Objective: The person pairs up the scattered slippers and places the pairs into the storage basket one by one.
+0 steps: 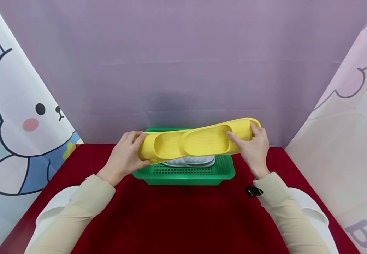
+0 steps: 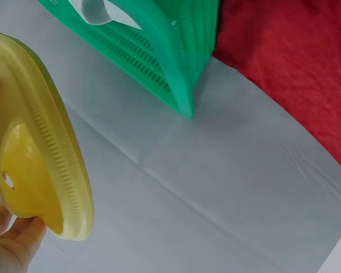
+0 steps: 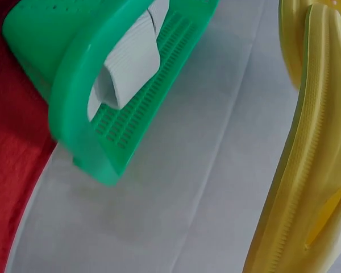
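Observation:
Two yellow slippers (image 1: 206, 140) are held up in front of me, their heel ends overlapping and their toes pointing outward. My left hand (image 1: 124, 155) grips the toe end of the left slipper, thumb below and fingers on top. At the other end my right hand (image 1: 254, 148) holds the right slipper's toe, with the thumb at the foot opening. Beneath them stands a green basket (image 1: 183, 180) with white slippers (image 1: 199, 161) inside, partly hidden by the yellow ones. The left wrist view shows the left hand's fingertips (image 2: 28, 233) at the yellow slipper's edge.
A red cloth (image 1: 183, 218) covers the table, which ends at a grey-purple curtain (image 1: 183, 70). Rounded white objects (image 1: 53, 206) lie beside both forearms, partly covered by the sleeves. A small black item (image 1: 253, 191) is at the right cuff. Printed panels flank both sides.

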### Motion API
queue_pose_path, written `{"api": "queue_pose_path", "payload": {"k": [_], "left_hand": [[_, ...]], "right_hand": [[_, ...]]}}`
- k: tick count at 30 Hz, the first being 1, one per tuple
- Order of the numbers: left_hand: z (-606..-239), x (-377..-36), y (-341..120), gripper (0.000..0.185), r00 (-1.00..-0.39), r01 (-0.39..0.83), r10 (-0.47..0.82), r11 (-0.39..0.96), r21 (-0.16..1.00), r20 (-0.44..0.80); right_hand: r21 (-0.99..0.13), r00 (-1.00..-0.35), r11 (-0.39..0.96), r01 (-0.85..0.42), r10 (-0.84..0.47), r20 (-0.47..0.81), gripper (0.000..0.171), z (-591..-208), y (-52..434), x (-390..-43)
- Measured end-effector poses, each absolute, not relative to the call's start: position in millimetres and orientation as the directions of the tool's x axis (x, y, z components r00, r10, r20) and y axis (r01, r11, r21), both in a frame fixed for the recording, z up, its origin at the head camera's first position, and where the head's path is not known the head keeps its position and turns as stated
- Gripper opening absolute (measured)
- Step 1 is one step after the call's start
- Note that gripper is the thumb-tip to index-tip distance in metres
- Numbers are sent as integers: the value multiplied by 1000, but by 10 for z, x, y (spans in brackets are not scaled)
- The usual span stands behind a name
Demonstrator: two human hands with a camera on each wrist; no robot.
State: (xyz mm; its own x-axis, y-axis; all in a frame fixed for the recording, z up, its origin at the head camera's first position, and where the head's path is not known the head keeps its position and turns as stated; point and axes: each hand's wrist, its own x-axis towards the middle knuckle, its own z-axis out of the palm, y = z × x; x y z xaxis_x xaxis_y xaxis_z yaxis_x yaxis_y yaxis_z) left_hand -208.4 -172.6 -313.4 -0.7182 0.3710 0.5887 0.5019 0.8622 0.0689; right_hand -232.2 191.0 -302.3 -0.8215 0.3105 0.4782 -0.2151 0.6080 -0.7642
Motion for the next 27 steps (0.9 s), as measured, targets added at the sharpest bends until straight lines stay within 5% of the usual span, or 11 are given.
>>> {"api": "queue_pose_path", "payload": {"k": [27], "left_hand": [[-3176, -2137, -1484, 74, -704, 523, 416, 852, 23, 575]], "right_hand": [[-799, -852, 556, -227, 285, 440, 97, -3148, 1485, -2270]]}}
